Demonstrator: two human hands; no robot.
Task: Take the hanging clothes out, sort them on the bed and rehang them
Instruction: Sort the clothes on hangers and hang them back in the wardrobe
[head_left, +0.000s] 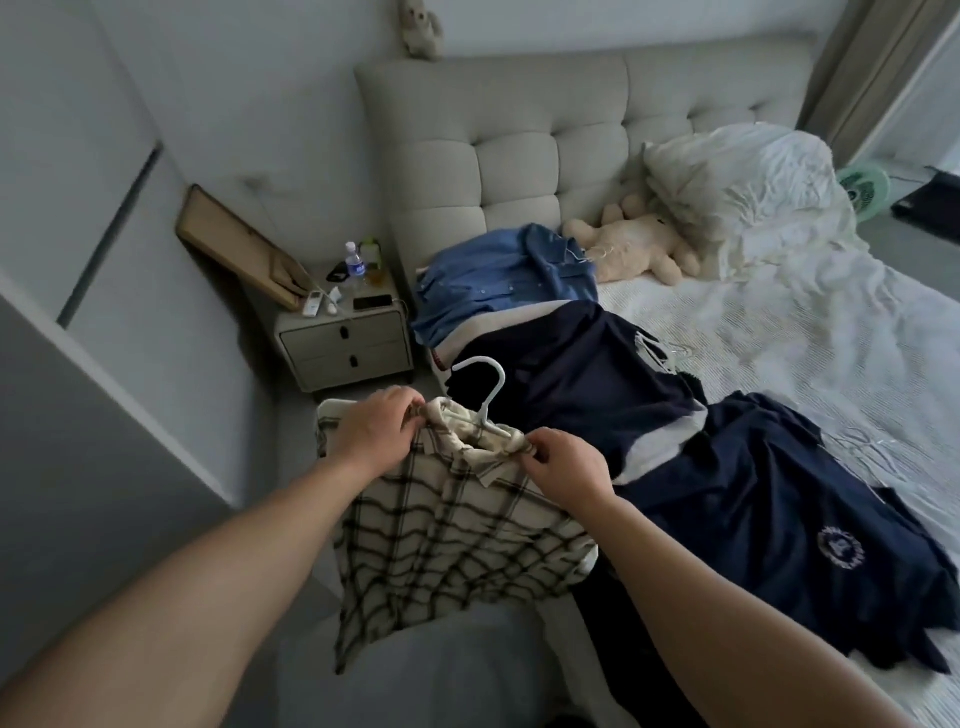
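Holding cream-and-black plaid collared shirt (447, 535) on white plastic hanger (485, 397), off the bed's (779, 322) left edge, in front of the body. Left hand (376, 431) curled round the shirt's left shoulder at the hanger arm; right hand (563, 467) pinching the collar on the right side. Both grips closed on fabric, not apart.

Key relation: hanger bar running left-right between the 2 hands, hook sticking up and away, toward the beige 2-drawer nightstand (345, 343). Shirt body hanging straight down below the hands. Hook about equally near both hands, slightly closer to left.

Both forearms extended forward, roughly parallel, palms down, wrists level.

On the bed, right of the shirt: blue denim shirt (498, 280) near the headboard, navy garment (587, 374) mid-bed, navy T-shirt with round white crest (779, 519) nearest. Looks like collar being squared on the hanger; guess only.
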